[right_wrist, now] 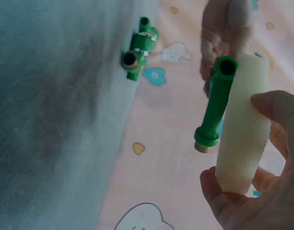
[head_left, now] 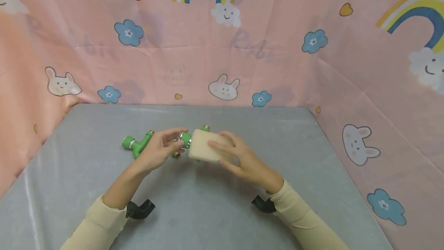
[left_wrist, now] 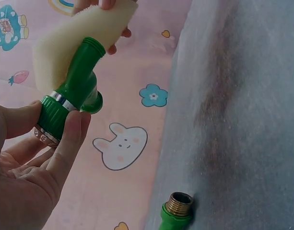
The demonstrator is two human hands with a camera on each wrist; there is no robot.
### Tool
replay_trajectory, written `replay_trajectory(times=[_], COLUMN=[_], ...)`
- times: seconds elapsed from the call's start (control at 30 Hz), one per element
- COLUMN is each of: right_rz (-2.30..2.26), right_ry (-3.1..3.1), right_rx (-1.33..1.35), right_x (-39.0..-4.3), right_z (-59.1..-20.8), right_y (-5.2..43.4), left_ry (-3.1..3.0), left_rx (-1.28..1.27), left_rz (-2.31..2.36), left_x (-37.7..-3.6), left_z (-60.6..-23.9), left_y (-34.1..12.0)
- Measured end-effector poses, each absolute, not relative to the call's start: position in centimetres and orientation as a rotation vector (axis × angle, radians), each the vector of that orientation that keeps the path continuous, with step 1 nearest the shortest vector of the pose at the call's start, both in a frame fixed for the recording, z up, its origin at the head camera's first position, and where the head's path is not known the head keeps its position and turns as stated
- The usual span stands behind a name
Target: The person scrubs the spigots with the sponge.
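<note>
Tabletop, grey and cloth-covered, fills most of my head view, fenced at its back and side edges by a pink curtain printed with rabbits, flowers and rainbows. Above the middle of the tabletop, a little toward the back edge, I see both hands meeting. My right hand grips a cream sponge block, thumb on one face and fingers curled round the other, pressing it flat against a green pipe fitting. My left hand pinches that fitting by its ribbed collar with the silver ring, thumb and forefinger closed on it, the remaining fingers loosely bent. In the right wrist view the fitting's brass-tipped branch runs alongside the sponge, touching it. A second green fitting with a brass threaded end lies on the tabletop just left of my left hand, toward the left edge, touched by neither hand.
</note>
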State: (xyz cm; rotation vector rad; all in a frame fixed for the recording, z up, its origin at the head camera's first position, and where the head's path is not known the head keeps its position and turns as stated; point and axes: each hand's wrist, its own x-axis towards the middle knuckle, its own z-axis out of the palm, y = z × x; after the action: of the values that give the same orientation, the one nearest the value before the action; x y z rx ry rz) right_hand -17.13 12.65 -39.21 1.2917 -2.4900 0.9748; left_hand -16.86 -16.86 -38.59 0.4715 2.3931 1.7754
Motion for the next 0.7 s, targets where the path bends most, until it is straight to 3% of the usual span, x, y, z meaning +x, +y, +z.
replay_trajectory(times=[0.7], right_rz=[0.868], right_ry=[-2.63], right_rx=[0.913], right_x=[-19.3], right_z=[-40.7], right_y=[14.1], left_ry=[2.377], left_rx=[0.549], left_rz=[1.7], left_x=[-16.6], left_z=[-39.0], left_y=[-16.2])
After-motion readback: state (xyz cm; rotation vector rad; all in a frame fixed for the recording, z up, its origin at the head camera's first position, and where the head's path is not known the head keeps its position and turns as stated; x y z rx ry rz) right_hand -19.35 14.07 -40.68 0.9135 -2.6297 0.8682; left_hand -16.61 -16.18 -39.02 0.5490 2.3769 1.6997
